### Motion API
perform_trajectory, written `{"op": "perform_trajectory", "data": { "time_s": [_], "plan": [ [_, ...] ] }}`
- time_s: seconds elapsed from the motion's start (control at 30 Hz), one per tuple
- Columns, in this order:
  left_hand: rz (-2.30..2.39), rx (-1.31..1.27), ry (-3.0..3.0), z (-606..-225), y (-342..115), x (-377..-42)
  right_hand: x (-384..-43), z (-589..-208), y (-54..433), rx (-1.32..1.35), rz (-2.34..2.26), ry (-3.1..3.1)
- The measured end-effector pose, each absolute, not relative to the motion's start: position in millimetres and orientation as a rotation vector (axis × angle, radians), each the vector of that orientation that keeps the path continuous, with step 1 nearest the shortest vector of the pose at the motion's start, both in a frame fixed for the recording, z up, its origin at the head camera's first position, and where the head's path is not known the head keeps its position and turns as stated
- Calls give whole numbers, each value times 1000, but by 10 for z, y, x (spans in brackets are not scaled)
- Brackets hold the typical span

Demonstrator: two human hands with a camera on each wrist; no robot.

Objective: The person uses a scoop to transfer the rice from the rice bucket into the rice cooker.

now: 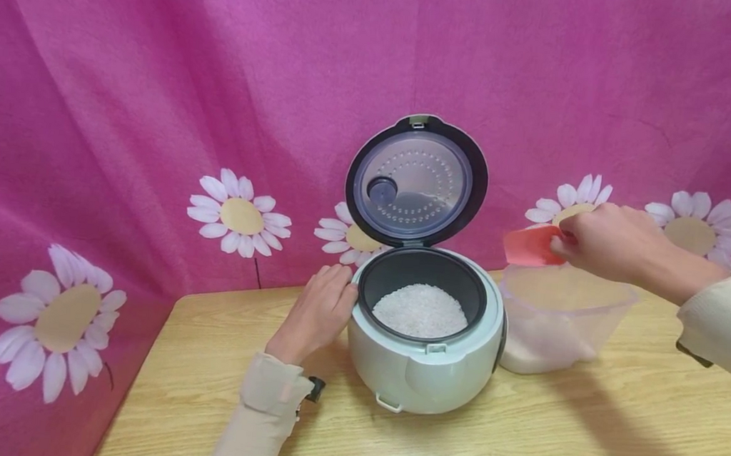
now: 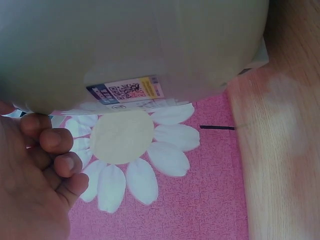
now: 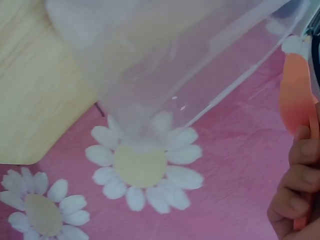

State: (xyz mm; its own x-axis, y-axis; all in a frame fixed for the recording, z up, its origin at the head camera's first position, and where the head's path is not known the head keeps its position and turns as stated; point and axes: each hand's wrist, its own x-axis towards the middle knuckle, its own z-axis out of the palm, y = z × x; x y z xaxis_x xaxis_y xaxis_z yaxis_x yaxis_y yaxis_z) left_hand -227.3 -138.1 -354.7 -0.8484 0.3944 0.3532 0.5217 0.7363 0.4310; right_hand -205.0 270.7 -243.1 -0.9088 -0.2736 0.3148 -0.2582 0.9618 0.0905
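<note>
A pale green rice cooker [image 1: 418, 375] stands with its lid [image 1: 416, 182] raised. White rice [image 1: 422, 311] lies in its dark inner pot [image 1: 384, 276]. At the cooker's left rim is my left hand [image 1: 320, 310], its fingers curled against the edge; in the left wrist view the fingertips [image 2: 62, 140] touch near the rim. My right hand [image 1: 616, 240] grips an orange-red scoop [image 1: 528, 246] by its handle, above a clear plastic container [image 1: 564, 329] to the cooker's right. Something white sits low in that container. Whether the scoop holds anything, I cannot tell.
Everything stands on a light wooden table [image 1: 200, 365]. Directly behind hangs a pink cloth [image 1: 275, 70] printed with large white daisies. The container stands close against the cooker's right side. The raised lid rises in front of the cloth.
</note>
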Motion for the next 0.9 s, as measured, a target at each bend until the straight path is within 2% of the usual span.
{"op": "perform_trajectory", "data": {
  "time_s": [0.5,0.9],
  "plan": [
    [-801,-706,-2710,-3545,-1375,-2259,-1955,-2581,3069,363,-122,-2885],
    [-769,-730,-2666,-3554,-1365,-2277,-1946,-2779,3120,414,-187,-2940]
  ]
}}
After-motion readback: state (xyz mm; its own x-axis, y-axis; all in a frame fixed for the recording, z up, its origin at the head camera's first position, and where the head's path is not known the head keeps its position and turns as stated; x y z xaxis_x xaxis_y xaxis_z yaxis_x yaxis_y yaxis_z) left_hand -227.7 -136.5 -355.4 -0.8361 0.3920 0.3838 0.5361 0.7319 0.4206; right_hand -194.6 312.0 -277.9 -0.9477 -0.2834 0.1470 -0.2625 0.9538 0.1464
